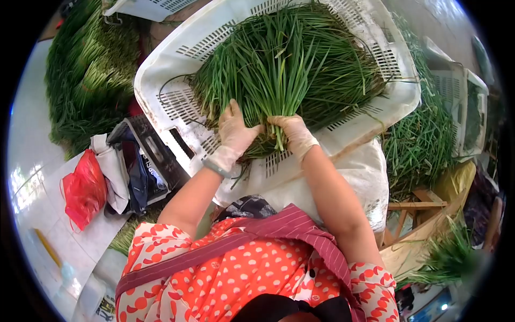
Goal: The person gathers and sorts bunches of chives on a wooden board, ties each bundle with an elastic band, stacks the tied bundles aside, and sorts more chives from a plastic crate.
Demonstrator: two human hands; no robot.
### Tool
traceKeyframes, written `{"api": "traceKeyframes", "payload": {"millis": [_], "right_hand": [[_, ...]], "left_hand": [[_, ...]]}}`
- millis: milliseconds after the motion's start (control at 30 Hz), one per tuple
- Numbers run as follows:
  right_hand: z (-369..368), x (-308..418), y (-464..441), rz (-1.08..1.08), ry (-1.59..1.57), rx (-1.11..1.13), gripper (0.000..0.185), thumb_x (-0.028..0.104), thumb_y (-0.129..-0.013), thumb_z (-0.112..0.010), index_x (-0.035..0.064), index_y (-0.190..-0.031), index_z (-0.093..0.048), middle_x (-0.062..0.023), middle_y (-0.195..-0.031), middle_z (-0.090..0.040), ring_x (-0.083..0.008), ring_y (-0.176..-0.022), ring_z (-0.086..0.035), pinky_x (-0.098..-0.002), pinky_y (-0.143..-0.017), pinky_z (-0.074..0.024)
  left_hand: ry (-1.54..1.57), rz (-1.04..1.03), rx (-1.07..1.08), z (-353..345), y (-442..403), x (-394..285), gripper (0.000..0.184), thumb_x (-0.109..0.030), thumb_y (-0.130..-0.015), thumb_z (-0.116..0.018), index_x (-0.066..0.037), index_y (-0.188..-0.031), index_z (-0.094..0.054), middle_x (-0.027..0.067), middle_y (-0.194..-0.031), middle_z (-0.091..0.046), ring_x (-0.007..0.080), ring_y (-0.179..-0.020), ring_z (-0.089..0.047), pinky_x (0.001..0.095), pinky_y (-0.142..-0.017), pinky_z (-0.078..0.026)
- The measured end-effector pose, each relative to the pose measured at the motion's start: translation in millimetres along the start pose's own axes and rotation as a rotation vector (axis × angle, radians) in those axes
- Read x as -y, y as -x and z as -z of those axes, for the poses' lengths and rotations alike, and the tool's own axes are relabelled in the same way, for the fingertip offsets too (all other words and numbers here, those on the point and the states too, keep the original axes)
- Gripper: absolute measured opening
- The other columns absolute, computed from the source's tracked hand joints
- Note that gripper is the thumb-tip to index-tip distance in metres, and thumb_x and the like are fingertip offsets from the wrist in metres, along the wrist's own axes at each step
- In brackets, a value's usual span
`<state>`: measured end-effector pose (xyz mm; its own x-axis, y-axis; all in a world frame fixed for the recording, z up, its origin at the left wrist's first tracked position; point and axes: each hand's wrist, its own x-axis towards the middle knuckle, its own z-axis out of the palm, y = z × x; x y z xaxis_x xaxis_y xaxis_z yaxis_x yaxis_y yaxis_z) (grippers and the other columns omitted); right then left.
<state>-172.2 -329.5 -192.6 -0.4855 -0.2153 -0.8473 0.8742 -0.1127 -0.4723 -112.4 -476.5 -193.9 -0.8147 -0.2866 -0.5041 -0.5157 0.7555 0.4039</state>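
A large white slotted basket [144,80] holds a thick heap of long green leafy stalks [338,64]. Over its near side, my right hand [292,131], in a pale thin glove, grips a bunch of green stalks [281,102] near its pale cut ends, the leaves fanning away from me. Just left of it, my left hand [235,131], also gloved, rests at the heap's near edge with its fingers spread. Its thumb points toward the bunch, and nothing is visibly held in it.
Green stalks [91,80] are piled at the left and more [418,139] lie at the right. A red plastic bag [86,190] and a dark crate [155,147] with cloths stand at the left. Another white basket [458,107] and a wooden frame [418,206] are at the right.
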Motion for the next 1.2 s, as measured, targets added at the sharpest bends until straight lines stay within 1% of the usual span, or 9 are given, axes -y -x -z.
{"api": "traceKeyframes", "payload": {"millis": [133,400,433,500,567,800,867,1067,1200], "right_hand": [[4.3,3.8,0.3,-0.053,0.045,0.04,0.014,0.004,-0.076,-0.066,-0.0007,-0.088,-0.063,-0.0078,-0.069,-0.061,-0.0167,-0.05,-0.056,-0.0282,-0.045,-0.0478],[-1.8,12.3,16.9,-0.107,0.042,0.069,0.015,0.007,-0.077,-0.067,-0.003,-0.087,-0.062,-0.0085,-0.07,-0.061,-0.0158,-0.051,-0.057,-0.0248,-0.045,-0.048],[-0.9,14.8,21.5,-0.108,0.047,0.067,0.015,0.007,-0.077,-0.067,-0.003,-0.087,-0.062,-0.0085,-0.07,-0.061,-0.0158,-0.051,-0.057,-0.0248,-0.045,-0.048],[3.6,20.9,33.0,-0.144,-0.04,0.117,0.017,0.008,-0.078,-0.066,-0.0049,-0.089,-0.062,-0.0101,-0.072,-0.062,-0.0153,-0.053,-0.058,-0.0234,-0.046,-0.0492],[11.5,32.9,46.8,-0.134,-0.054,0.127,0.02,0.008,-0.078,-0.065,-0.0057,-0.091,-0.061,-0.0112,-0.074,-0.062,-0.0152,-0.055,-0.059,-0.0231,-0.047,-0.05],[47.2,77.8,125.4,0.02,-0.014,0.007,0.038,0.018,-0.079,-0.064,-0.0081,-0.105,-0.055,-0.0148,-0.087,-0.062,-0.0163,-0.064,-0.059,-0.0228,-0.052,-0.0508],[45.8,90.5,155.5,0.107,-0.047,-0.016,0.042,0.019,-0.079,-0.064,-0.0081,-0.109,-0.052,-0.0154,-0.091,-0.06,-0.0156,-0.066,-0.056,-0.0226,-0.053,-0.0489],[64.9,94.2,184.2,0.231,-0.287,0.063,0.048,0.02,-0.074,-0.068,-0.0057,-0.112,-0.051,-0.0152,-0.094,-0.06,-0.017,-0.066,-0.052,-0.024,-0.052,-0.0414],[72.7,91.0,182.7,0.241,-0.348,0.085,0.056,0.022,-0.07,-0.072,-0.0054,-0.113,-0.05,-0.0148,-0.093,-0.059,-0.0154,-0.064,-0.049,-0.0241,-0.05,-0.0385]], "left_hand": [[-0.161,0.172,0.066,-14.6,-20.3,-32.3,0.119,-0.038,-0.062,-0.077,-0.001,-0.142,0.002,0.023,-0.148,-0.005,0.0364,-0.137,-0.01,0.0453,-0.111,-0.009],[-0.424,0.322,-0.129,-34.4,-58.1,-24.3,0.137,-0.03,-0.053,-0.085,-0.005,-0.14,0.017,0.0232,-0.148,0.007,0.0423,-0.136,-0.001,0.0513,-0.109,-0.009],[-0.423,0.363,0.113,12.1,-46.5,-47.8,0.112,-0.027,-0.072,-0.071,-0.001,-0.14,0.014,0.0274,-0.146,0.007,0.0501,-0.133,0.001,0.0575,-0.107,-0.012],[-0.539,0.353,-0.021,-21.8,-75.3,11.7,0.12,-0.028,-0.07,-0.075,-0.007,-0.139,0.021,0.0243,-0.147,0.01,0.0461,-0.135,0.0,0.0542,-0.108,-0.017],[-0.239,0.467,-0.1,-31.0,-91.9,44.1,0.117,-0.018,-0.072,-0.072,-0.014,-0.14,0.023,0.0198,-0.149,0.008,0.0432,-0.135,-0.009,0.0505,-0.108,-0.019],[0.109,0.332,0.072,-15.2,-127.9,145.0,0.116,-0.023,-0.066,-0.076,-0.013,-0.144,0.009,0.0183,-0.149,-0.012,0.0377,-0.132,-0.025,0.0369,-0.107,-0.028],[-0.299,0.378,0.052,4.7,-124.2,118.9,0.113,-0.025,-0.064,-0.077,-0.01,-0.145,0.002,0.02,-0.144,-0.026,0.0345,-0.128,-0.035,0.0352,-0.105,-0.031],[0.282,0.366,0.029,-26.1,-165.8,202.2,0.084,-0.013,-0.066,-0.074,-0.002,-0.136,-0.03,0.0172,-0.118,-0.055,0.0284,-0.106,-0.054,0.0342,-0.092,-0.042],[0.656,0.419,0.406,-0.2,-139.7,160.8,0.084,-0.016,-0.065,-0.076,-0.001,-0.135,-0.032,0.0179,-0.115,-0.057,0.0291,-0.103,-0.055,0.0348,-0.091,-0.044]]}}
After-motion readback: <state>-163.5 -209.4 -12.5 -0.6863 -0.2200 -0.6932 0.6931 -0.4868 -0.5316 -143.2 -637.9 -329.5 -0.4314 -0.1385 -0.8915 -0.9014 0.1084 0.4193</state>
